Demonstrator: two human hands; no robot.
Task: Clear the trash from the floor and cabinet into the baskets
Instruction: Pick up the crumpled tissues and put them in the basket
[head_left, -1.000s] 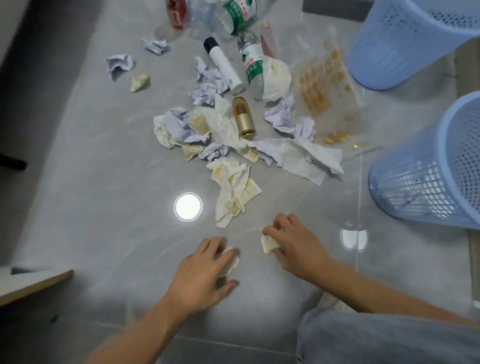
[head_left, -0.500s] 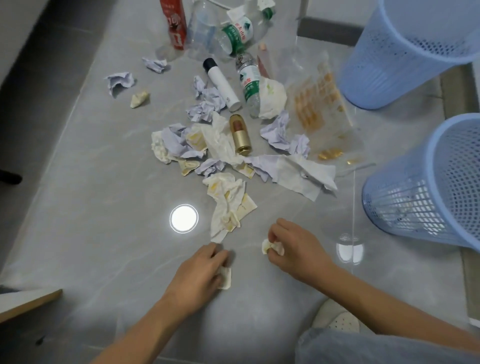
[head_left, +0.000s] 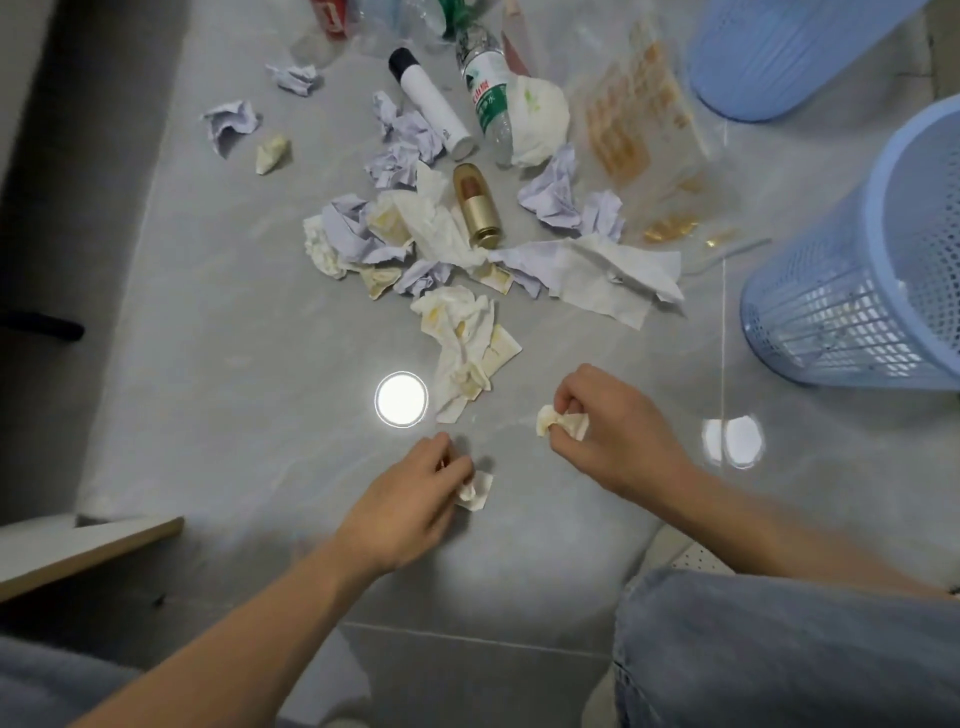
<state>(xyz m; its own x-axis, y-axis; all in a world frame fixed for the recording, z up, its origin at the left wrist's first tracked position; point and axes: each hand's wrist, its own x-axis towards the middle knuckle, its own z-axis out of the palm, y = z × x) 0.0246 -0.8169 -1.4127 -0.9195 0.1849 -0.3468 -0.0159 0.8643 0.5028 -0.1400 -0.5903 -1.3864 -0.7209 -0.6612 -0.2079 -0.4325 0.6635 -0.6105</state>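
Low over the floor (head_left: 218, 322), left hand (head_left: 410, 499) pinching tissue scrap (head_left: 477, 491), right hand (head_left: 618, 431) gripping tissue wad (head_left: 550, 420)

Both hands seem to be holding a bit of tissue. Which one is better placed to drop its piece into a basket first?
The right hand, probably. It pinches a tissue scrap, and the nearer blue basket stands on its side. The left hand, holding its own scrap, would have to cross over.

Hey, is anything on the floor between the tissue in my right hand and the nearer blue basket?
Nothing visible. The right hand pinches a tissue, and only bare floor with a light glare lies between it and the nearer basket. The trash pile sits farther forward, off that line.
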